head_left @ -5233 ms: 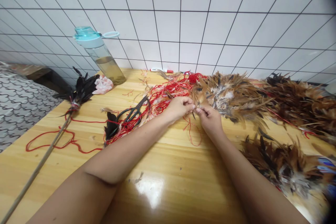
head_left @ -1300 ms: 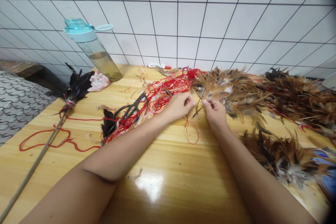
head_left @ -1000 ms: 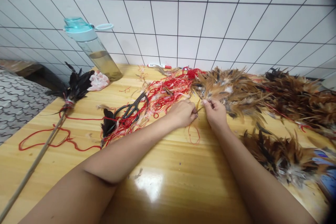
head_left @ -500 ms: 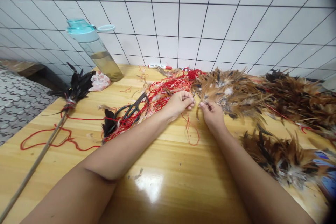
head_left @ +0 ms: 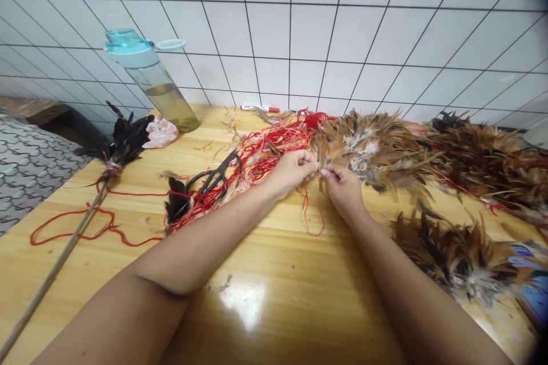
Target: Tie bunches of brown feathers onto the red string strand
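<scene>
- Pinching the brown feather bunch (head_left: 368,154) at its near edge with your right hand (head_left: 342,188), fingers closed
- Your left hand (head_left: 293,174) pinched just beside it, hold unclear
- Feathers lying on the wooden table (head_left: 240,296), red string (head_left: 274,145) tangled alongside
- Black scissors (head_left: 209,182) resting on the string

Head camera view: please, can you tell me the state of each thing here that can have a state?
Left hand, pinched shut at the feather edge
Right hand, pinched shut beside the left hand
Brown feathers, loose, spread in a mass
Red thread, tangled in a heap
Scissors, closed, lying on the red thread
Water bottle, capped, partly filled with brownish liquid
</scene>
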Demonstrator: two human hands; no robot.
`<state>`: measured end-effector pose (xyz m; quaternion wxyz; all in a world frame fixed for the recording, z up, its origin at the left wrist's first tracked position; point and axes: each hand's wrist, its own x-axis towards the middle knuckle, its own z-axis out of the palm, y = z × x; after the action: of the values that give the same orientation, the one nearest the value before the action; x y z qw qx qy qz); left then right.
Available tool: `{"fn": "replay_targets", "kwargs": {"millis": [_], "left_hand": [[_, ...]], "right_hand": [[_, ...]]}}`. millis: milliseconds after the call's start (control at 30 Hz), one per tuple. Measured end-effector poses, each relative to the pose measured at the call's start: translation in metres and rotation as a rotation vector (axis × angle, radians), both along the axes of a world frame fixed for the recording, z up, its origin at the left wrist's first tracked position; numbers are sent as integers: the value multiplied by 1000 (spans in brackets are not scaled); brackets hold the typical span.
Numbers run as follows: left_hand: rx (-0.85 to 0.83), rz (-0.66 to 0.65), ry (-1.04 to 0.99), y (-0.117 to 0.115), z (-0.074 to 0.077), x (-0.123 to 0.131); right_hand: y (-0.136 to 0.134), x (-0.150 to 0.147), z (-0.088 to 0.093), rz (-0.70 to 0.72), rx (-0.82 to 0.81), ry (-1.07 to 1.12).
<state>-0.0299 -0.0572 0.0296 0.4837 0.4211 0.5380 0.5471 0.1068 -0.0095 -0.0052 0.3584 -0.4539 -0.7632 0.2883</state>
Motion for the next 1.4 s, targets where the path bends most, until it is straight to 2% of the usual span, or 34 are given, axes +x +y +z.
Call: {"fn": "replay_targets", "kwargs": {"millis": [133, 567, 800, 967, 1133, 1300, 1400], "left_hand": [[-7, 8, 0, -1, 2, -1], [-1, -9, 75, 2, -6, 1], [-28, -33, 39, 3, -7, 1], [-48, -54, -41, 2, -7, 1], [8, 8, 179, 4, -12, 3], [100, 29, 444, 4, -17, 3], [140, 49, 502, 3, -17, 3]], "right_hand": [[0, 1, 0, -22, 42, -18], [0, 0, -5, 60, 61, -53], [-4, 1, 2, 58, 212, -306], [-10, 0, 9, 33, 230, -461], [-14, -1, 14, 14, 197, -551], [-17, -2, 15, 6, 201, -530], [-18, -3, 15, 4, 208, -521]]}}
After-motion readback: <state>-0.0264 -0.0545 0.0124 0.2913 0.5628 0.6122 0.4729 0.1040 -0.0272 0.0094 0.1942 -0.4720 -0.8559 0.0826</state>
